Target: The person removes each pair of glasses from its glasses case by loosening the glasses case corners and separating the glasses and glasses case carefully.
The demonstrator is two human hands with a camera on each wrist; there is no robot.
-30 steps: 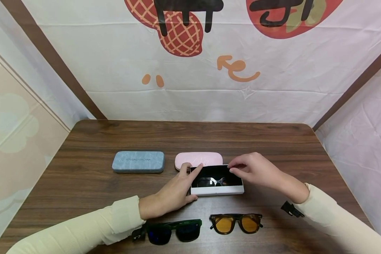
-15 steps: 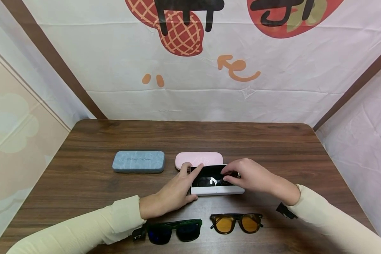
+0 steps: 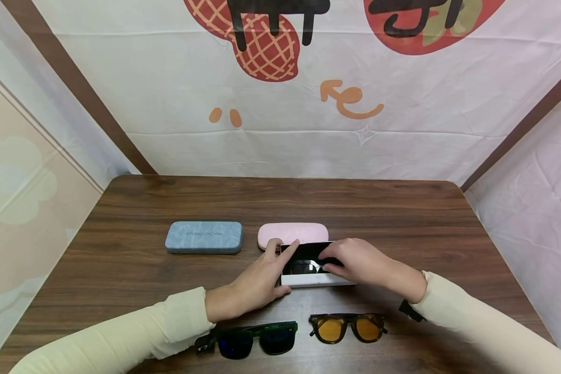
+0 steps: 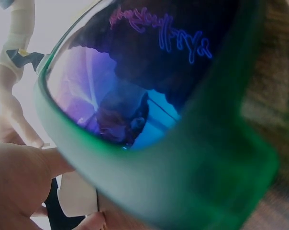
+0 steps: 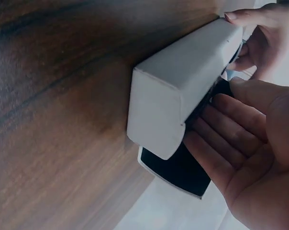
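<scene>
An open white glasses case [image 3: 315,281] with a black lining stands mid-table, tilting its lid back. My left hand [image 3: 254,279] grips its left end, thumb at the front and fingers at the back. Inside lies a pair of glasses [image 3: 303,267] with a shiny frame. My right hand [image 3: 366,264] reaches into the case from the right. In the right wrist view, the thumb and index finger of my right hand [image 5: 259,139] pinch a dark part of the glasses at the opening of the white case [image 5: 159,108]; the other fingers lie along the opening.
A pink glasses case [image 3: 292,232] sits right behind the white one, and a blue glasses case [image 3: 203,238] lies to the left. Nearer me are green-framed sunglasses [image 3: 277,340], close by my left wrist, and glasses with orange lenses [image 3: 369,330].
My right hand has moved left and slightly down, from the right edge of the white case to the glasses inside. My left hand and the case have stayed put.
</scene>
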